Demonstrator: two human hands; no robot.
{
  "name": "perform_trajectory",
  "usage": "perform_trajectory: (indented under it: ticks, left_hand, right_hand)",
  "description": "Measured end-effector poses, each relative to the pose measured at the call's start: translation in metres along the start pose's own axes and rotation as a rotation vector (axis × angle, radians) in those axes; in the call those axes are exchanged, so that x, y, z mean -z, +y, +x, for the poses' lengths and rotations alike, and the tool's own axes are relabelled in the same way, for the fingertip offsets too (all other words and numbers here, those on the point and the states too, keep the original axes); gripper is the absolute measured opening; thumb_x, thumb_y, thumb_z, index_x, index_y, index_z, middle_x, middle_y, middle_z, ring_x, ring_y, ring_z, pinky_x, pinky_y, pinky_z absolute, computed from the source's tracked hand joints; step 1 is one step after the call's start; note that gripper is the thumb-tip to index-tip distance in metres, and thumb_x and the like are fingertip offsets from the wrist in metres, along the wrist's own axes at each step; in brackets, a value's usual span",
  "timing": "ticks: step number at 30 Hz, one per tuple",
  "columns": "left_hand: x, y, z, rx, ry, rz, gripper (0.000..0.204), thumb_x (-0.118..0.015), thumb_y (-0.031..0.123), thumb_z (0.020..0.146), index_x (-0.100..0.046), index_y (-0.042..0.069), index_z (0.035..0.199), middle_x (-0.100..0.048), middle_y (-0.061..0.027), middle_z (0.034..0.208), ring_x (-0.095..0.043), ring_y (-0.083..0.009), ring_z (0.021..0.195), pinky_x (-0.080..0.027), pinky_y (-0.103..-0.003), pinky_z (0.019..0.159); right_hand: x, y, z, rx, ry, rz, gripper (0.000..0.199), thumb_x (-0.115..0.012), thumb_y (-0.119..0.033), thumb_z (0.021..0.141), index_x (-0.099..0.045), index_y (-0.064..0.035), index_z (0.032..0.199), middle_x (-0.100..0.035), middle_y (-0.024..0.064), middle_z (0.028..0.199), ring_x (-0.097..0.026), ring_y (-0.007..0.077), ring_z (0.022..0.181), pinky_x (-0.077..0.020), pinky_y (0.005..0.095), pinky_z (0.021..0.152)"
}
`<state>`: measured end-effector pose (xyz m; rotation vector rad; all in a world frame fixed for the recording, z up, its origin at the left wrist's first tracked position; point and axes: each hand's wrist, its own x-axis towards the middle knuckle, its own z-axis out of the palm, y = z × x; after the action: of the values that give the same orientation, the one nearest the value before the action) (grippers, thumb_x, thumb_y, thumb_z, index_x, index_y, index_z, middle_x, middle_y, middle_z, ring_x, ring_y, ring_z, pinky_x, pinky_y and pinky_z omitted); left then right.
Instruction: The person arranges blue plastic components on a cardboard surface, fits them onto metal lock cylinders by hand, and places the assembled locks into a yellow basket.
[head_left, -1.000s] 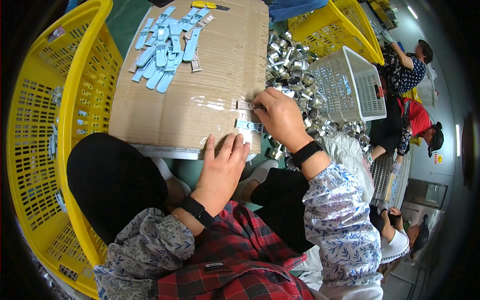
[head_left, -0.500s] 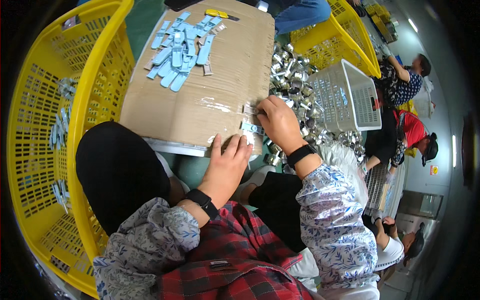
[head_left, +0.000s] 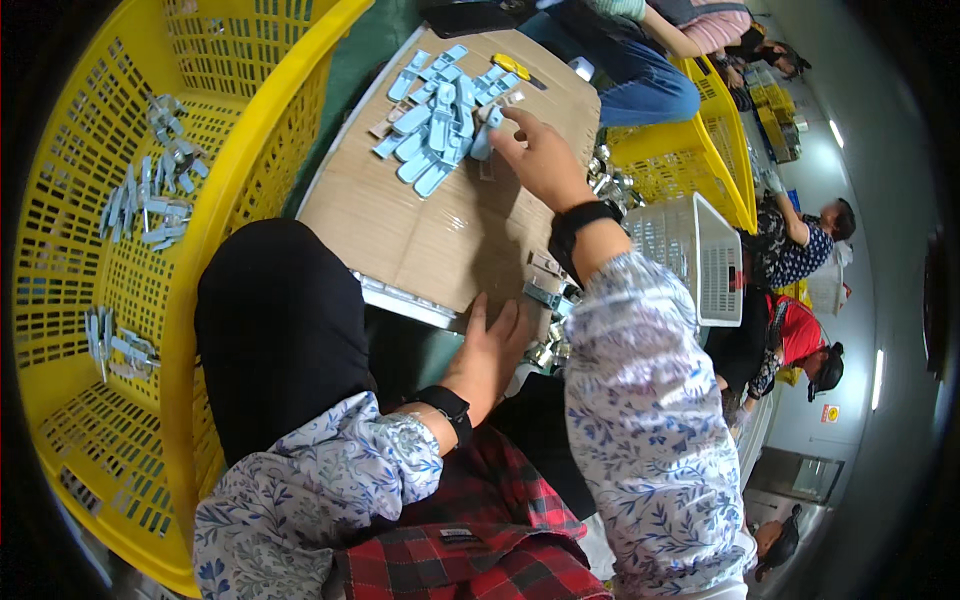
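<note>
A light blue elongated plastic piece [head_left: 485, 135] lies at the right side of a heap of similar pieces [head_left: 437, 122] on the cardboard [head_left: 375, 225]. At its upper end, the thumb and fingertips of my right hand [head_left: 545, 160] close on it; the exact grip is partly hidden. My left hand [head_left: 492, 350] rests by the near edge of the cardboard with its fingers spread, holding nothing. Beyond its fingertips, at the right edge, are another blue piece [head_left: 545, 294] and a small metal plate [head_left: 545, 264], partly covered by my right forearm.
A yellow cutter knife [head_left: 511, 67] lies at the far edge. To the left stands a yellow crate [head_left: 185, 330] holding several blue-and-metal parts. Shiny metal parts [head_left: 612, 187], a white basket [head_left: 718, 260] and another yellow crate [head_left: 690, 150] are on the right. Co-workers sit beyond.
My right hand has moved from the cardboard's right edge up to the blue heap. My left hand stays by the near edge. The whole view has shifted.
</note>
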<state>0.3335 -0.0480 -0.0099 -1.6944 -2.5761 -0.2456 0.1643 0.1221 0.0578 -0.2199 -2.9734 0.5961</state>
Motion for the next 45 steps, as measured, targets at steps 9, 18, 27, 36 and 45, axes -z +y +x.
perform_trajectory:
  ticks: [9,18,27,36,45]
  left_hand:
    - [0.000,-0.001,0.000,0.040,0.020,-0.116,0.049,-0.053,0.023,0.090,-0.054,0.008,0.136,-0.048,-0.0094,0.140,-0.039,-0.0267,0.134,-0.027,-0.058,0.114]
    - [0.000,-0.003,0.000,0.061,0.014,-0.036,0.046,-0.050,0.023,0.092,-0.055,0.011,0.136,-0.049,-0.0076,0.141,-0.039,-0.0246,0.135,-0.027,-0.057,0.114]
    - [0.009,-0.003,0.004,0.022,0.013,-0.126,0.048,-0.053,0.020,0.088,-0.056,0.010,0.135,-0.052,-0.0084,0.138,-0.041,-0.0245,0.134,-0.026,-0.058,0.113]
    - [0.020,-0.008,0.008,-0.020,-0.087,-0.098,0.049,-0.052,0.020,0.088,-0.053,0.009,0.137,-0.049,-0.0086,0.141,-0.040,-0.0247,0.135,-0.026,-0.056,0.114]
    - [0.022,-0.009,0.007,-0.018,-0.083,-0.121,0.049,-0.052,0.020,0.088,-0.053,0.009,0.136,-0.048,-0.0089,0.142,-0.040,-0.0250,0.135,-0.025,-0.056,0.114]
  right_hand:
    - [-0.025,0.012,0.004,-0.117,0.030,0.040,0.036,-0.068,-0.016,0.084,-0.056,0.0043,0.111,-0.069,0.0207,0.096,-0.070,0.0285,0.086,-0.0550,0.0365,0.076]
    - [0.061,0.041,-0.076,-0.391,-0.163,0.966,0.022,-0.046,-0.005,0.089,-0.057,-0.0046,0.108,-0.063,0.0044,0.085,-0.056,0.0112,0.067,-0.0438,0.0249,0.060]
    - [0.060,0.100,-0.122,-0.215,0.023,0.428,0.018,-0.063,-0.018,0.094,-0.056,-0.0022,0.098,-0.057,0.0070,0.083,-0.057,0.0203,0.074,-0.0452,0.0325,0.066]
    - [0.028,0.095,-0.116,0.160,0.096,-0.067,0.015,-0.071,-0.015,0.082,-0.064,-0.0062,0.093,-0.059,0.0130,0.087,-0.060,0.0349,0.086,-0.0483,0.0447,0.073]
    - [0.016,0.096,-0.119,0.119,0.090,-0.065,0.018,-0.071,-0.011,0.080,-0.061,-0.0045,0.093,-0.060,0.0122,0.089,-0.061,0.0340,0.088,-0.0476,0.0442,0.077]
